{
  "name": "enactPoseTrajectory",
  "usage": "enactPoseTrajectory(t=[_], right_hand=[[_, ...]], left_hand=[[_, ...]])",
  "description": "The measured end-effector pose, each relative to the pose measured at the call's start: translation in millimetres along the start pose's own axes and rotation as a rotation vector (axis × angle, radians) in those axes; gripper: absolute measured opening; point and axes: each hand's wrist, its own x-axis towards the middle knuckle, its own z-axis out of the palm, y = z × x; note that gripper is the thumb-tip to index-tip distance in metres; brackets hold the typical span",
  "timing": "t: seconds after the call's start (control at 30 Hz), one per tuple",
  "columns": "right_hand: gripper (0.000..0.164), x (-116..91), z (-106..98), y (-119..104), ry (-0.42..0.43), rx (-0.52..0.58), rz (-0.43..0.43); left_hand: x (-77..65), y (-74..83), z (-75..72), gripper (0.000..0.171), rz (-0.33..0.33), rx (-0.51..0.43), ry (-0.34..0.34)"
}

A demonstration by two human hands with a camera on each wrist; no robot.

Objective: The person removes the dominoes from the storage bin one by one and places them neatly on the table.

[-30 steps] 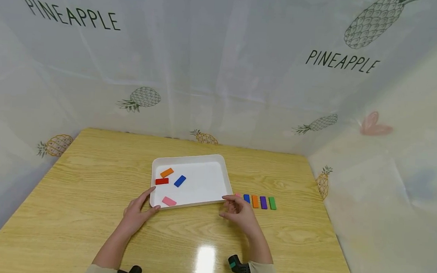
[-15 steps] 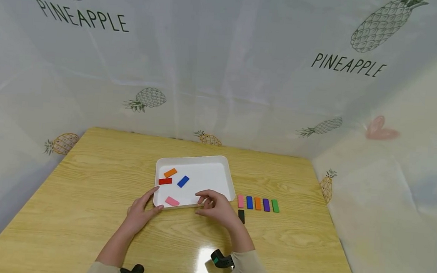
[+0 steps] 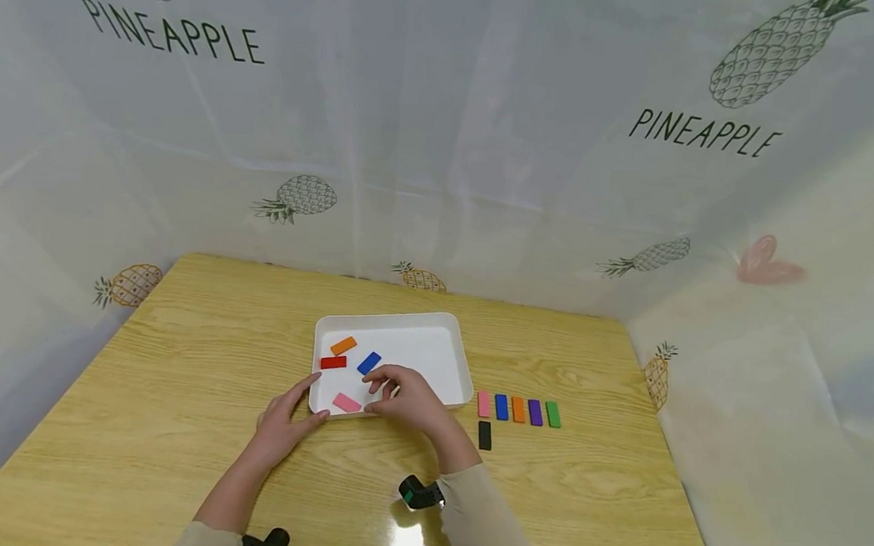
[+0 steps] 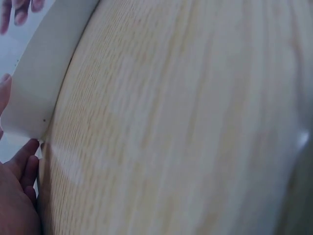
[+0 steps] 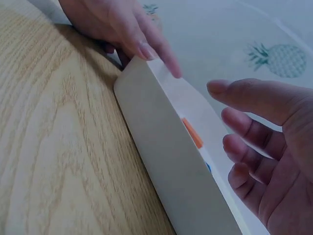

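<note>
While our right hand (image 3: 407, 399) hovers over the white tray (image 3: 432, 352), thumb and fingers apart, empty, we find the blue block (image 3: 369, 363) inside at that hand's ten o'clock, long axis seven-to-one; our left hand (image 3: 279, 427), spread at the tray's eight-o'clock corner, lies farther.

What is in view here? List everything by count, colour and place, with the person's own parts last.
Tray: 1, white, on the table
Tray blocks: 4, orange, red, blue and pink, in the tray's left half
Row blocks: 5, pink, blue, orange, purple and green from left to right, right of the tray
Black block: 1, black, just nearer the person than the row's pink block
Table: 1, yellowish wood, before the backdrop
Backdrop: whitish, printed with pineapples, behind
Wrist devices: 2, black, one per wrist
Sleeves: 2, beige, bottom edge
Left hand: 1, at the tray's near left corner
Right hand: 1, over the tray's near side
</note>
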Motion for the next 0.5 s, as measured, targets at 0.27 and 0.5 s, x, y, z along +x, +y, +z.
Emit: enactPoseTrajectory(t=[0.27,0.5], right_hand=[[0.029,27.5,10.8,3.5,-0.071,-0.071,0.03],[0.024,44.3,17.7,6.9,-0.155,-0.139,0.031]], left_hand=[[1.0,-3.4,0.6,0.073,0.025,0.012,0.015],[-0.2,-3.8,1.6,0.072,0.042,0.011,0.031]])
